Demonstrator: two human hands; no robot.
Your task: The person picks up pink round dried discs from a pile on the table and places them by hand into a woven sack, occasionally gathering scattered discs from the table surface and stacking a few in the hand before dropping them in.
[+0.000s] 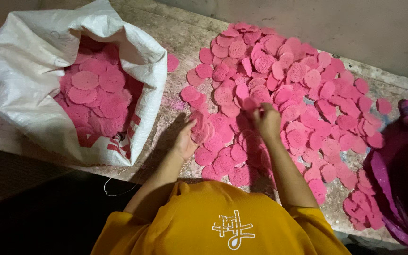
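Round pink lacy crackers (298, 75) lie spread in a wide heap over a rough stone surface (180, 33). My left hand (184, 141) is closed around a small stack of pink crackers (201, 132) at the near left side of the heap. My right hand (266, 122) reaches into the middle of the heap, its fingertips pinching one pink cracker (250, 104). Both forearms come out of yellow sleeves (213, 222) at the bottom of the view.
A white woven sack (29, 71) stands open at the left, filled with more pink crackers (95, 94). A purple-pink basin (397, 189) sits at the right edge. The stone surface ends at a wall (331, 23) behind.
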